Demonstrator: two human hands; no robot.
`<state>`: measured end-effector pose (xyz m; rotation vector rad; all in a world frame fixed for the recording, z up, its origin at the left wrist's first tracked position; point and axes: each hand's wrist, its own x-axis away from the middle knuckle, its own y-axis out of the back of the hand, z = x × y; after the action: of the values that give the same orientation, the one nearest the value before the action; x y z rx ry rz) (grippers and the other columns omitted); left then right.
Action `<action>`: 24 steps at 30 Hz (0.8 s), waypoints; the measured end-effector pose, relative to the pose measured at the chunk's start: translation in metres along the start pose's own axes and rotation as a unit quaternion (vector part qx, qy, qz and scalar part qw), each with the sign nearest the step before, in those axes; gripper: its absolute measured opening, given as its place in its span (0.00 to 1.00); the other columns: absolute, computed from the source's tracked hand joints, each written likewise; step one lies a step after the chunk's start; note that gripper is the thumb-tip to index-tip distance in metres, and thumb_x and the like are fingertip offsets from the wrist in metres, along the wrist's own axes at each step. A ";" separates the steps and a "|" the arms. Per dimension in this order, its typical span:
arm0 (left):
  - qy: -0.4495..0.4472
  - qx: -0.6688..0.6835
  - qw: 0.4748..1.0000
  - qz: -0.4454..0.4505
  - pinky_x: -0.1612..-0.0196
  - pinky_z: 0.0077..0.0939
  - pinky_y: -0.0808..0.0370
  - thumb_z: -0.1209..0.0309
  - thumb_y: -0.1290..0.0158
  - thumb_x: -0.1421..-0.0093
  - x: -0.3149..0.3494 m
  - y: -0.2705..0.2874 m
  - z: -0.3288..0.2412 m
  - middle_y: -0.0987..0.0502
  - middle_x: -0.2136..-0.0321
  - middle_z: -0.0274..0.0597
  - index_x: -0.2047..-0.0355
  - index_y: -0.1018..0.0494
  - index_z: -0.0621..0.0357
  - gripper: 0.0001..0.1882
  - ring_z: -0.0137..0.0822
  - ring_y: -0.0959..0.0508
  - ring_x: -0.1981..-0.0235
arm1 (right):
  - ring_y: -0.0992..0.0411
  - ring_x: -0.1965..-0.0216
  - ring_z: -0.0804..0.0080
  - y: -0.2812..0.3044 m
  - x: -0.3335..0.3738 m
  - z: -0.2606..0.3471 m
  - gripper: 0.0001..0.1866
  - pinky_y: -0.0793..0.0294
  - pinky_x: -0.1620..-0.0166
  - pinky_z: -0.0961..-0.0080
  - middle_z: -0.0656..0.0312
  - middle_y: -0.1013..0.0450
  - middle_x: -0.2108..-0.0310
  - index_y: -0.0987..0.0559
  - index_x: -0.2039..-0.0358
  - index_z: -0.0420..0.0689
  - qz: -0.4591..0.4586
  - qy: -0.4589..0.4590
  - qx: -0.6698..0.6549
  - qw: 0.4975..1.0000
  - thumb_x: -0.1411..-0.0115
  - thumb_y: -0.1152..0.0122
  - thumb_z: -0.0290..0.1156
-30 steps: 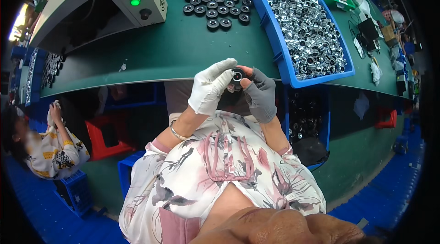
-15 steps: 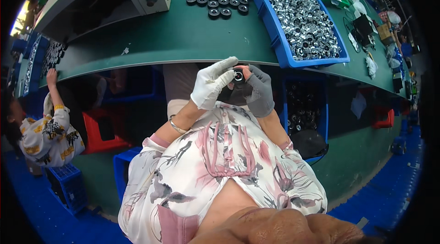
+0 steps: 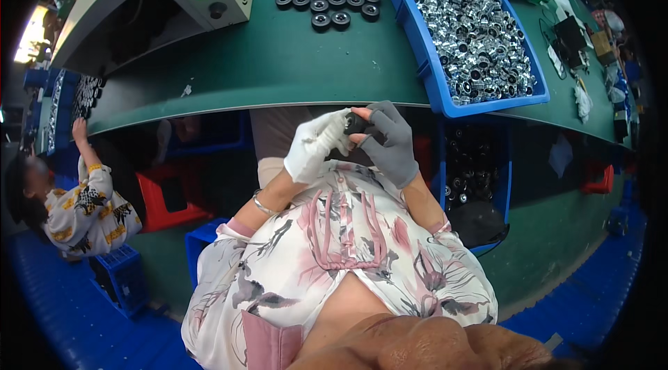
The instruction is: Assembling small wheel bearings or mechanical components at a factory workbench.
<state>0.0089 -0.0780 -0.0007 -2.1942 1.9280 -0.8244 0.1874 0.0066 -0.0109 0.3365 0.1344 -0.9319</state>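
The black part (image 3: 356, 124) now turns its front away, handling seems unfinished; right hand (image 3: 390, 142) pinches it, left hand (image 3: 310, 147) touches, grip unclear.

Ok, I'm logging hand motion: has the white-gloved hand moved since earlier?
Yes, toward the wearer: the white-gloved left hand overlapped the green bench's front edge; now it shows just below.
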 end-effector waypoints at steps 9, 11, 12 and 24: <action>0.019 0.046 0.997 0.062 0.59 0.27 0.20 0.60 0.46 0.29 -0.012 -0.003 0.012 0.22 0.61 0.33 0.42 0.27 0.60 0.21 0.24 0.25 0.63 | 0.29 0.55 0.54 -0.003 -0.013 0.006 0.24 0.27 0.52 0.60 0.57 0.28 0.59 0.19 0.53 0.41 -0.045 0.109 0.164 0.979 0.53 0.31 0.28; 0.004 0.081 0.994 0.069 0.59 0.27 0.20 0.60 0.46 0.29 -0.013 -0.006 0.012 0.22 0.60 0.33 0.42 0.27 0.60 0.21 0.24 0.25 0.63 | 0.30 0.54 0.55 -0.001 -0.012 0.004 0.23 0.28 0.52 0.59 0.57 0.28 0.59 0.20 0.53 0.42 -0.054 0.111 0.152 0.981 0.53 0.31 0.28; 0.031 0.090 0.993 0.068 0.59 0.27 0.20 0.60 0.46 0.28 -0.012 -0.005 0.009 0.23 0.59 0.33 0.42 0.27 0.60 0.21 0.23 0.25 0.63 | 0.30 0.55 0.55 0.004 -0.013 0.004 0.23 0.28 0.52 0.59 0.57 0.28 0.59 0.19 0.53 0.42 -0.037 0.133 0.197 0.971 0.53 0.32 0.28; 0.044 0.100 0.993 0.047 0.55 0.26 0.21 0.58 0.47 0.28 -0.020 -0.001 0.021 0.23 0.58 0.35 0.41 0.30 0.62 0.23 0.24 0.23 0.60 | 0.29 0.55 0.55 -0.004 -0.011 -0.007 0.23 0.29 0.52 0.58 0.57 0.28 0.58 0.19 0.52 0.42 -0.017 0.115 0.181 0.977 0.52 0.32 0.27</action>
<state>0.0187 -0.0647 -0.0241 -1.9678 1.8784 -1.0650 0.1782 0.0156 -0.0157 0.7826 0.1822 -0.9490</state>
